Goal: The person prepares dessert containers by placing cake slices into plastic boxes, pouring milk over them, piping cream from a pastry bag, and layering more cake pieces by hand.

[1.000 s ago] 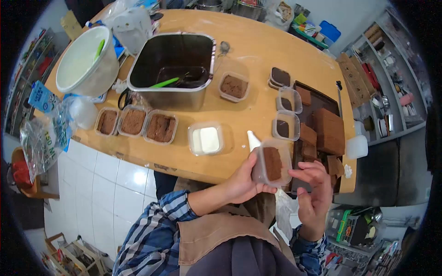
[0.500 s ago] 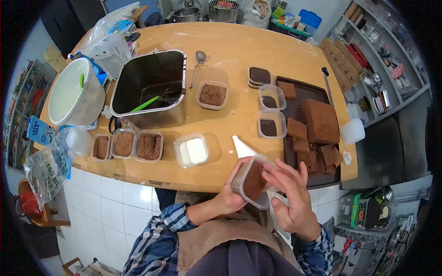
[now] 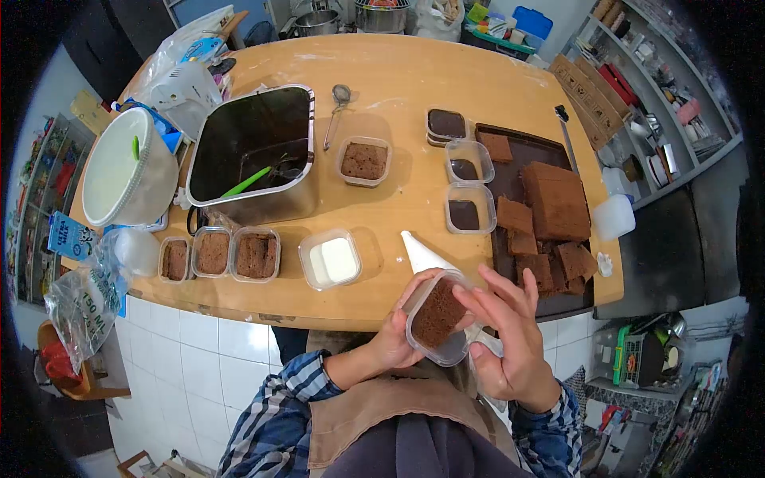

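Note:
My left hand (image 3: 392, 338) grips a clear plastic tub (image 3: 456, 350) by its side, tilted, above the table's front edge. A brown slab of sponge cake (image 3: 438, 315) lies in it. My right hand (image 3: 508, 338) is at the tub's right side with fingers apart; its fingertips are at the cake's edge and its thumb is near the rim. Just beyond the tub lies a white piping bag (image 3: 421, 253), partly hidden by my hands. To the left stands a tub with white cream (image 3: 333, 261).
Several cake-filled tubs (image 3: 257, 255) line the front left. A dark tray (image 3: 550, 150) with sponge pieces (image 3: 555, 201) is on the right, beside tubs with dark filling (image 3: 464, 215). A metal pan (image 3: 271, 209), white bucket (image 3: 119, 179) and small strainer (image 3: 341, 95) stand farther back.
The tub has turned slightly, so more of the cake's top faces the camera. My right fingers have stayed near the cake's edge. The view has shifted a little.

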Available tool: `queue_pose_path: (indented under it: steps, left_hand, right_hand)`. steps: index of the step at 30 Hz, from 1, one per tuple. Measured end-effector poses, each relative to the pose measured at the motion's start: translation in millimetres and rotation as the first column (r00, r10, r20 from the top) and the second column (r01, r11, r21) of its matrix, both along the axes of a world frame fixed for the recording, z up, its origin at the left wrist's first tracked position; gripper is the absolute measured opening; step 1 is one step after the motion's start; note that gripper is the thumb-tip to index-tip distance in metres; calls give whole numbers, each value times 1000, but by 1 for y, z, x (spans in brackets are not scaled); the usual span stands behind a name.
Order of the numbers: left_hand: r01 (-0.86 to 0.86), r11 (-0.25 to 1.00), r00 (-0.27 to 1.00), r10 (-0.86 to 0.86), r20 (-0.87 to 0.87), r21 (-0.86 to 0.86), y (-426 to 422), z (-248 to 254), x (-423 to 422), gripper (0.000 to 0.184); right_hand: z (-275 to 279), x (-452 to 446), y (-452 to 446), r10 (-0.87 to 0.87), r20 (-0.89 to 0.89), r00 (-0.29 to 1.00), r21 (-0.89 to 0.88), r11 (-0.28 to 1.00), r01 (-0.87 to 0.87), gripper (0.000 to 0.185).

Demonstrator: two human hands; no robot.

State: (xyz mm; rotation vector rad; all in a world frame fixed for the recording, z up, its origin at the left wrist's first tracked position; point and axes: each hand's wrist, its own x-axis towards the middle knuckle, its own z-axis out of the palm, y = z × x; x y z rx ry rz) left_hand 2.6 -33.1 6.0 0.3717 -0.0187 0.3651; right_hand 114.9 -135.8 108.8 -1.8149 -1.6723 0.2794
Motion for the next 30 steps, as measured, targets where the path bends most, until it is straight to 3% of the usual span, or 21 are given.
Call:
queue_pose_path:
  steps: [9,13,16,20,30]
  left_hand:
    - [19,992,999,-23,34,125,3,2,2,90]
    - [20,959,999,-27,23,284,5,12,0,85]
    - [-50,876,998,55,3,479,2,3,4,95]
    - [-127,803,992,107,68,583,4,4,5,91]
    - [-65,881,997,42,59,468,5,4,3,100]
  right_hand:
    - [0,3,2,22,9,1000,22,1000,-22,55]
    - [-8,5,-1,43,37,998,73,996,-46,48]
    - [-11,5,-7,10,35,999,128,992,-14,44]
    - [-11,-2,-5,-24,46,999,155,988,17,41]
    - [-10,-11,-3,-87,85,993,116,990,77,41]
